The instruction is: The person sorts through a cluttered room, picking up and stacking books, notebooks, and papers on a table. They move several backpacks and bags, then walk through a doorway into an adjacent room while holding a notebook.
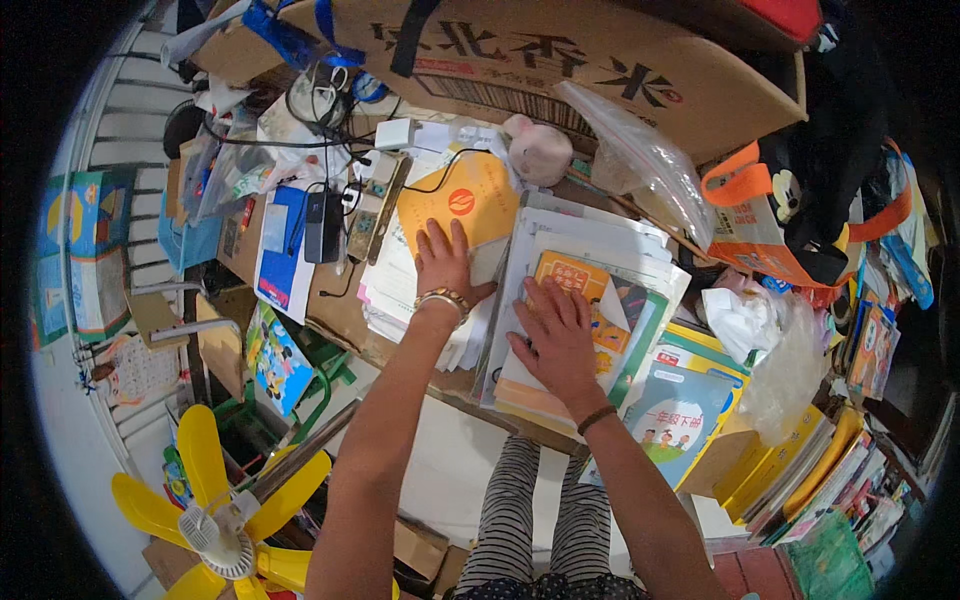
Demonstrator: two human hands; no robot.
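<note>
My left hand (448, 264) lies spread on a pile of papers (390, 300), its fingertips on an orange-yellow printed cover (491, 199). My right hand (559, 341) rests flat with fingers apart on a second stack, over an orange illustrated booklet (566, 274). Under that booklet are white sheets (559, 225) and a clear plastic folder (517, 259). Neither hand grips anything. To the right of my right forearm, a blue-grey booklet (675, 405) overlaps a yellow book (739, 382).
Behind the papers stand a pink plush toy (540, 150) and a large cardboard box (517, 67). Cables and a black device (322, 225) lie at left. An orange-handled bag (772, 247) and crumpled plastic (787, 367) sit right. A yellow-bladed fan (225, 536) is below left.
</note>
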